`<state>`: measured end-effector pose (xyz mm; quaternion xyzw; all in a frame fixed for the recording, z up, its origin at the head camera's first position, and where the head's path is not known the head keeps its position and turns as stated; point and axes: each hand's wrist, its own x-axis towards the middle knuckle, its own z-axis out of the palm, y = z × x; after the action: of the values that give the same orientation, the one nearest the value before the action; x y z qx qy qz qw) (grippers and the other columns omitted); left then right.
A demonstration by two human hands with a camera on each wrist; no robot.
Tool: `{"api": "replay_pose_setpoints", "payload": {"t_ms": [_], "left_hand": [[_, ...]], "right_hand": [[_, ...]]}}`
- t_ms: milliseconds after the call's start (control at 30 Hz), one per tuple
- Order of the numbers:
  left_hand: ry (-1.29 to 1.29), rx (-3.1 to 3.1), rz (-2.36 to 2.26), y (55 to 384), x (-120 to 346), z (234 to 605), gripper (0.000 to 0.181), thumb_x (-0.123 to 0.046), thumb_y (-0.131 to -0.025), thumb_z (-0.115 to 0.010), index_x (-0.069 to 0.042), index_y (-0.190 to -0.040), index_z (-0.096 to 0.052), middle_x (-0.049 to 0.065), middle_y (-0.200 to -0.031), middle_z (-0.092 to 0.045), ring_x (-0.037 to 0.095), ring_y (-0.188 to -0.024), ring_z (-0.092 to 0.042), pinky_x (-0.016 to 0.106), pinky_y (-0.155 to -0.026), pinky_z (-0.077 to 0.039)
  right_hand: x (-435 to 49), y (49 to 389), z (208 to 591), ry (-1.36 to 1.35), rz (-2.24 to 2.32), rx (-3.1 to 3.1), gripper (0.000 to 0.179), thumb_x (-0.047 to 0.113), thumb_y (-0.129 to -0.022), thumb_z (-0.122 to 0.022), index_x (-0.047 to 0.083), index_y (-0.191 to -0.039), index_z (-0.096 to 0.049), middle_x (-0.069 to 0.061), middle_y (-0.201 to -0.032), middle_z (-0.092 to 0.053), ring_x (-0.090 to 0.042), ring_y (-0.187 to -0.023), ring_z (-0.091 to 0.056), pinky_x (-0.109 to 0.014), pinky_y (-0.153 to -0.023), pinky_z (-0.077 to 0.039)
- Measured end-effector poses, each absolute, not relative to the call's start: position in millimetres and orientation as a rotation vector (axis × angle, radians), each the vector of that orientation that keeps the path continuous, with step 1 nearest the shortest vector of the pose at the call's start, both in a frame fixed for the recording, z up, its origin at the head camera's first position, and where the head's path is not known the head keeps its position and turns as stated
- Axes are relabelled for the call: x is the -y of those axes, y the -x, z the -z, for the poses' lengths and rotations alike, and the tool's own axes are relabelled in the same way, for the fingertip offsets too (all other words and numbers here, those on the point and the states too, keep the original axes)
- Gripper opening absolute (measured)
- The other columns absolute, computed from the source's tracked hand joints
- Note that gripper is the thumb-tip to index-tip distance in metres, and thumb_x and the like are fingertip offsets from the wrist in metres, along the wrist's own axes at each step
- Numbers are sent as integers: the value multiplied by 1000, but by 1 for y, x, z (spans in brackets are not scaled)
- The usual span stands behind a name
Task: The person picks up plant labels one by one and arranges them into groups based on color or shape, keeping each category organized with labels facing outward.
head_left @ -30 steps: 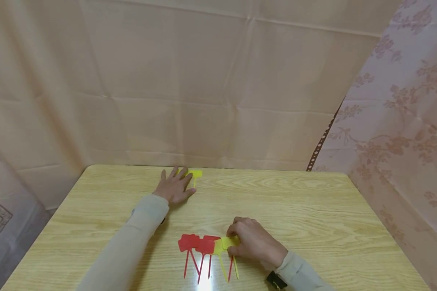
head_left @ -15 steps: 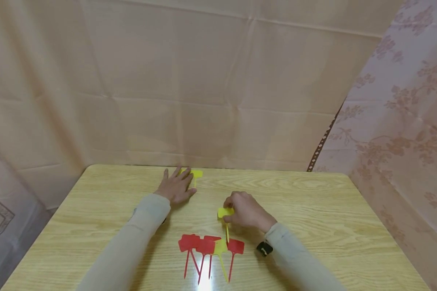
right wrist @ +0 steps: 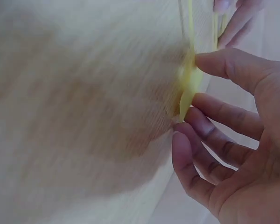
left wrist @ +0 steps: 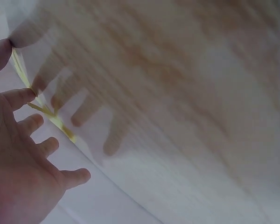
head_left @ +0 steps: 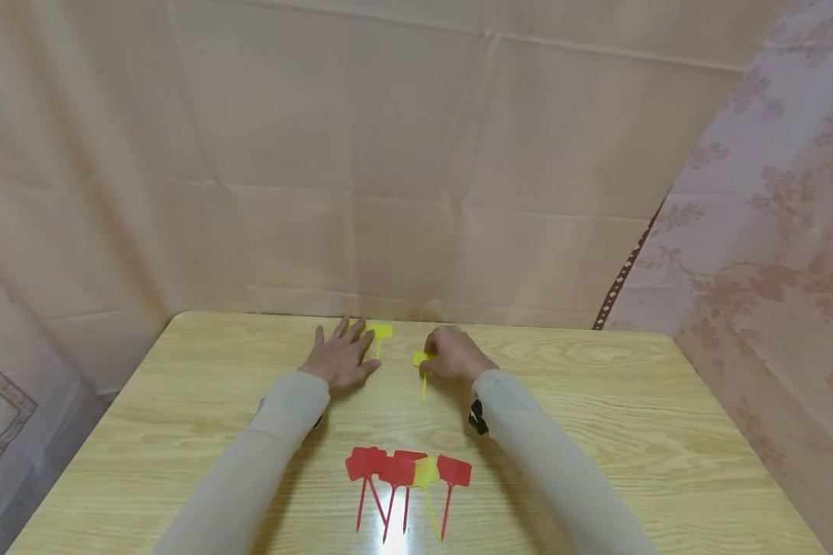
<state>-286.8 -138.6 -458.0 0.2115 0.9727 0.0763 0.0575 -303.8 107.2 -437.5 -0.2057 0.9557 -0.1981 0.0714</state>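
Observation:
My right hand (head_left: 456, 354) holds a yellow plant label (head_left: 419, 359) by its head, near the far side of the table, with the stem pointing toward me. Thumb and fingertips meet the label's head (right wrist: 189, 84) in the right wrist view. To the left, my left hand (head_left: 338, 361) lies with fingers spread over the table, its fingertips at another yellow plant label (head_left: 383, 331) by the far edge, partly covered by the hand. Nearer me lie several red plant labels (head_left: 454, 471), some overlapping, with one yellow plant label (head_left: 426, 470) among them.
The wooden table (head_left: 583, 432) has a glare spot near its front. A beige curtain (head_left: 319, 154) hangs right behind the far edge, and a floral cloth (head_left: 770, 231) hangs at the right.
My right hand has lifted a yellow plant label off the front group and carried it away from me to the far side, uncovering a red label. The left hand stays nearly in place.

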Motion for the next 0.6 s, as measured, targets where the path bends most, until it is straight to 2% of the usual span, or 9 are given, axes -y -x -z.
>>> {"api": "replay_pose_setpoints", "payload": {"t_ms": [200,367,600], "left_hand": [[-613,-2949,-234,285,139,457,68,-51,-106,-42,-8,-158,-34,18,-167,-16,42,-153,-9,76,-111,-10],[-611,-2950,-249,284,138,459,67,-50,-106,-43,-8,-158,-36,17,-167,-18,42,-153,-10,76,-112,-11],[-619,-2958,-258,282,138,459,68,-52,-106,-42,-9,-158,-36,17,-167,-20,42,-153,-11,76,-112,-11]], "right_hand": [[-99,317,437,616,536,-2890,27,15,-88,-80,-3,-107,-75,-13,-113,-70,-30,-106,-66,-42,-93,-54],[-92,325,439,557,520,-2910,24,13,-87,-80,-2,-106,-76,-13,-120,-66,-33,-119,-58,-44,-99,-51],[-85,329,443,525,468,-2970,26,13,-88,-78,0,-110,-75,-13,-126,-61,-34,-123,-55,-48,-97,-52]]}}
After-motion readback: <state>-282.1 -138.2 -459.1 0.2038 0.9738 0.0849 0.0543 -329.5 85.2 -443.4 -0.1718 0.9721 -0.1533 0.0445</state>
